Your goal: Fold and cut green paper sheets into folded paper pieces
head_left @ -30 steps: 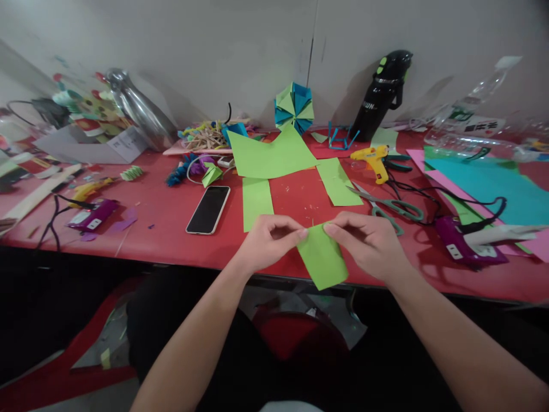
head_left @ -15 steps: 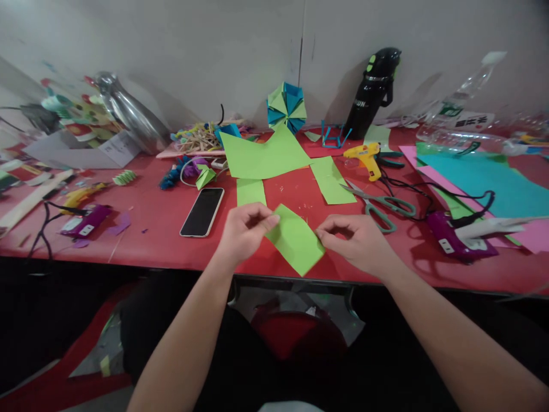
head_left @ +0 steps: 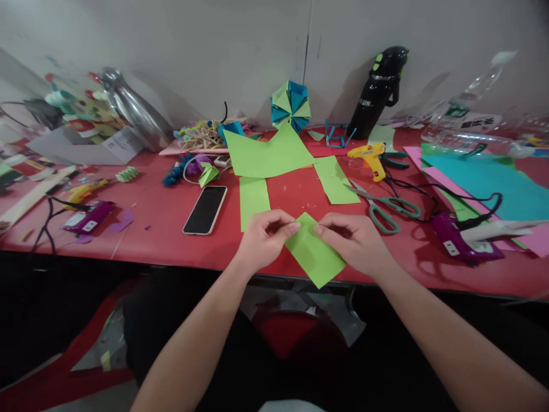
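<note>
A small light-green piece of paper [head_left: 318, 256] is held tilted above the table's front edge. My left hand [head_left: 266, 237] pinches its upper left edge between thumb and fingers. On the other side, my right hand [head_left: 354, 240] is closed on the upper right edge, the two thumbs not far apart. Beyond the hands lie a large green sheet with a curved cut [head_left: 268, 155], a green strip [head_left: 253, 200] partly under it, and another green piece [head_left: 337, 182]. Grey-handled scissors [head_left: 388, 209] rest by that piece, their blades slightly apart.
A phone [head_left: 205, 210] lies left of my hands. A yellow glue gun [head_left: 369, 159], black bottle [head_left: 377, 94] and purple power strip [head_left: 465, 237] are to the right. A blue-green folded paper ball [head_left: 290, 107] leans at the wall. Coloured sheets [head_left: 489, 177] lie far right.
My hands have come closer together, the right one sliding along the paper to its upper corner. The paper has shifted slightly right and now hangs lower. The view has turned a little.
</note>
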Demonstrator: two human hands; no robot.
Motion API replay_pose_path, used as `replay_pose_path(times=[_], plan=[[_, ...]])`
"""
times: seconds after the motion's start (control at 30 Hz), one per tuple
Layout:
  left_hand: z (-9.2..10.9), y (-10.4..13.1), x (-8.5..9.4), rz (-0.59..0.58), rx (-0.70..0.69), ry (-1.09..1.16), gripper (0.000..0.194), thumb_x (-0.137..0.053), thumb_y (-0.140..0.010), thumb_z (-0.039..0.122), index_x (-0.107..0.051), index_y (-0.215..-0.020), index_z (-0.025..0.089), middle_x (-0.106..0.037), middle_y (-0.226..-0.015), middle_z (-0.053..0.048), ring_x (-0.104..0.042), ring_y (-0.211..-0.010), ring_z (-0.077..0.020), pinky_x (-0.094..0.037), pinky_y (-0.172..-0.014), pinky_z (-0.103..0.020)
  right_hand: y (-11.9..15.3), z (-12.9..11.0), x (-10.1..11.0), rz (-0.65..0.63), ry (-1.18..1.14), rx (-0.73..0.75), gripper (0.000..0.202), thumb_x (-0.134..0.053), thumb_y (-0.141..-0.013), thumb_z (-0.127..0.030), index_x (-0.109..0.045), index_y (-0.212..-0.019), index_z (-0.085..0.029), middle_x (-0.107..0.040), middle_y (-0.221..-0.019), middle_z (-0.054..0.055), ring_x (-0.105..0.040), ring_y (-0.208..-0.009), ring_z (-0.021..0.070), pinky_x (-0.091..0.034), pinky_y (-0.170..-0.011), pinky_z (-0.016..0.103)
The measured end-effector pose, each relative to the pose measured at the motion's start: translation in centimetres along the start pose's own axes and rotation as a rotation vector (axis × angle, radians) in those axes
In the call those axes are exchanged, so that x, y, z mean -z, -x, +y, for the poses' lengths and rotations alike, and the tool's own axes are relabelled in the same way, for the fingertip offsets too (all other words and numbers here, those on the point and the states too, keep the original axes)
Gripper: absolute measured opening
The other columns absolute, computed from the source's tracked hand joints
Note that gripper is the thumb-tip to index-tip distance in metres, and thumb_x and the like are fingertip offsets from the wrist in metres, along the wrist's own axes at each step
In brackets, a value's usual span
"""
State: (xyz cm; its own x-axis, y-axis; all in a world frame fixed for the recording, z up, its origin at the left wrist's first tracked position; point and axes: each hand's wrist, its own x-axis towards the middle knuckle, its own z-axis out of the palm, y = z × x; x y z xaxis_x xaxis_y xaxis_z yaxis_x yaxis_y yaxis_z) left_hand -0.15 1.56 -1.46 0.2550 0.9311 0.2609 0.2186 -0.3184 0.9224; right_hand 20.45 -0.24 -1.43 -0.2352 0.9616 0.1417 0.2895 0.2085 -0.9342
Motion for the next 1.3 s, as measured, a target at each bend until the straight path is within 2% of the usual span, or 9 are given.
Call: replay_pose_path(times=[0.3, 0.47, 0.53, 0.6, 0.7, 0.83, 0.97, 1.13, 1.3], plan=[[-0.3, -0.7, 1.7, 0.115, 0.044, 0.036, 0.019, -0.077, -0.078, 0.030, -0.071, -0.067, 0.016, -0.064, -0.062, -0.001, -0.055, -0.058, -0.0123, -0.044, -0.054, -0.024, -0.2, 0.2, 0.7, -0.063, 0.042, -0.031, 0.018, -0.065, -0.087, -0.029, -0.066, -0.071, -0.020, -0.063, -0.069, -0.001, -0.054, -0.065, 0.0136, -0.043, -0.064, 0.027], [-1.1, -1.5, 5.1, 0.316, 0.021, 0.080, 0.013, -0.079, -0.074, 0.024, -0.071, -0.067, 0.016, -0.060, -0.059, 0.000, -0.052, -0.055, -0.0104, -0.041, -0.052, -0.023, -0.1, 0.7, 1.8, -0.052, 0.098, -0.074, 0.015, -0.064, -0.083, -0.028, -0.069, -0.072, -0.020, -0.071, -0.074, 0.001, -0.061, -0.070, 0.0163, -0.047, -0.068, 0.029], [-1.3, -1.7, 6.6, 0.430, -0.005, 0.123, 0.012, -0.080, -0.073, 0.022, -0.071, -0.067, 0.017, -0.058, -0.058, 0.002, -0.050, -0.053, -0.0089, -0.039, -0.051, -0.022, -0.1, 0.8, 2.4, 0.004, 0.126, -0.070, 0.014, -0.065, -0.081, -0.027, -0.069, -0.070, -0.020, -0.072, -0.073, 0.002, -0.061, -0.068, 0.0167, -0.048, -0.067, 0.030], [-1.2, -1.6, 7.2, 0.452, -0.012, 0.121, 0.012, -0.080, -0.073, 0.022, -0.071, -0.068, 0.017, -0.058, -0.059, 0.002, -0.049, -0.053, -0.0087, -0.039, -0.051, -0.022, -0.3, 0.6, 2.7, 0.084, 0.116, -0.054, 0.014, -0.066, -0.080, -0.027, -0.068, -0.068, -0.021, -0.071, -0.070, 0.001, -0.062, -0.068, 0.0169, -0.049, -0.067, 0.030], [-0.9, -1.3, 6.1, 0.389, -0.009, 0.049, 0.017, -0.080, -0.075, 0.026, -0.069, -0.067, 0.017, -0.058, -0.060, 0.001, -0.050, -0.055, -0.0096, -0.040, -0.052, -0.023, -0.6, 0.2, 2.4, 0.155, 0.039, -0.020, 0.015, -0.067, -0.084, -0.033, -0.072, -0.077, -0.021, -0.074, -0.080, 0.003, -0.066, -0.077, 0.0186, -0.052, -0.073, 0.030], [-1.1, -0.8, 2.4, 0.206, 0.026, 0.062, 0.021, -0.077, -0.080, 0.034, -0.071, -0.071, 0.016, -0.063, -0.064, -0.001, -0.055, -0.059, -0.0117, -0.044, -0.055, -0.024, -0.6, 0.1, 1.4, 0.102, -0.044, -0.027, 0.024, -0.067, -0.089, -0.042, -0.076, -0.099, -0.023, -0.077, -0.101, 0.005, -0.068, -0.091, 0.0200, -0.052, -0.080, 0.030], [-1.8, -0.6, 0.1, 0.172, 0.087, 0.140, 0.024, -0.077, -0.082, 0.040, -0.072, -0.078, 0.017, -0.066, -0.071, -0.002, -0.058, -0.066, -0.0127, -0.048, -0.060, -0.025, -0.5, 0.5, 1.1, 0.049, -0.004, -0.064, 0.023, -0.069, -0.088, -0.042, -0.073, -0.084, -0.020, -0.070, -0.080, 0.002, -0.061, -0.073, 0.0164, -0.047, -0.068, 0.029], [-2.0, -0.6, 0.2, 0.076, 0.189, 0.221, 0.020, -0.079, -0.079, 0.032, -0.071, -0.091, 0.018, -0.065, -0.075, 0.000, -0.058, -0.069, -0.0120, -0.047, -0.065, -0.024, -0.6, 0.6, 1.6, -0.007, 0.067, -0.045, 0.025, -0.067, -0.090, -0.039, -0.069, -0.075, -0.019, -0.062, -0.070, -0.001, -0.052, -0.065, 0.0133, -0.041, -0.062, 0.027], [-1.6, -0.5, 0.7, -0.186, 0.223, 0.152, 0.021, -0.073, -0.085, 0.038, -0.072, -0.091, 0.018, -0.066, -0.078, -0.002, -0.053, -0.064, -0.0111, -0.040, -0.059, -0.024, -0.5, 0.6, 1.8, -0.191, 0.099, -0.044, 0.020, -0.064, -0.091, -0.036, -0.071, -0.080, -0.020, -0.064, -0.073, -0.001, -0.052, -0.068, 0.0136, -0.042, -0.064, 0.027]])
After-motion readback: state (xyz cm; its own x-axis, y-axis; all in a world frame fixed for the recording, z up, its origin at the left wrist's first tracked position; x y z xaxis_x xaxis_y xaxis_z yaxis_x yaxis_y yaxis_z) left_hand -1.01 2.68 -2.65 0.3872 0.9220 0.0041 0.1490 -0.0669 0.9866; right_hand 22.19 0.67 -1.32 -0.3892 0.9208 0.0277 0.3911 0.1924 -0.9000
